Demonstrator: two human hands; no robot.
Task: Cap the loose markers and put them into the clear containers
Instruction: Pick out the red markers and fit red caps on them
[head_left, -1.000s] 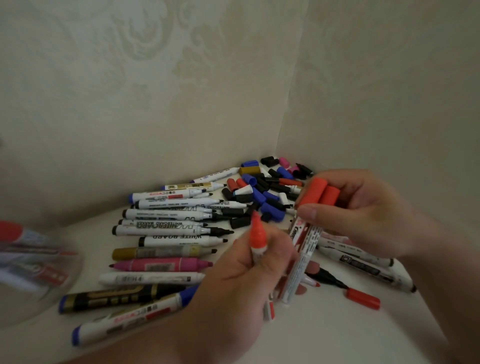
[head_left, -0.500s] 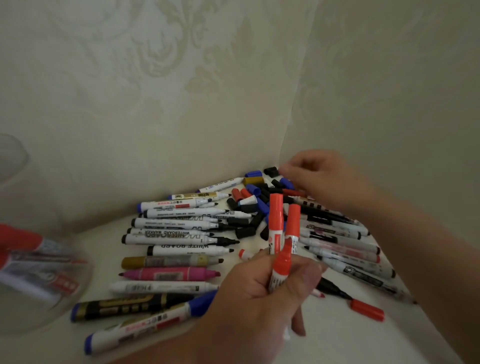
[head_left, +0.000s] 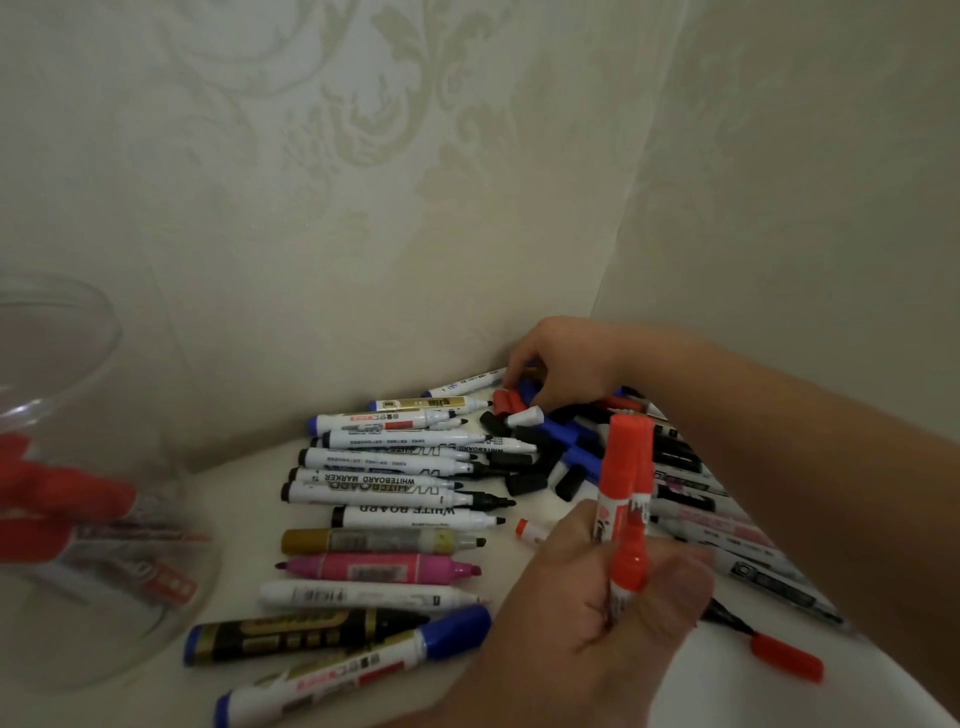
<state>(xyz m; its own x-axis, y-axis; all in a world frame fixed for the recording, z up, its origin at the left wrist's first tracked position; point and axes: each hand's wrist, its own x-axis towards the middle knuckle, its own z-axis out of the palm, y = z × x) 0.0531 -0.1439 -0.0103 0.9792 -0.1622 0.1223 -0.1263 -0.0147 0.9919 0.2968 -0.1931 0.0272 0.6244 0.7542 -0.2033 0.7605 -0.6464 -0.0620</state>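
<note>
The left hand is clenching a closed grip around a bunch of red-capped markers low in the foreground. They are standing nearly upright, long axes leaning slightly right and caps pointing up, with their lower ends hiding inside the fist. The right hand is reaching into the far corner, its fingers curling down onto the heap of loose caps right by a red cap. Whether its grip is holding anything I cannot tell, as the fingertips are sinking among the caps. Uncapped markers are lying in a row on the tabletop, long axes running left to right, tips pointing right. More are lying half hidden under the right forearm. At the left edge the clear container is showing blurred and cut off, with stored markers lying crosswise inside
</note>
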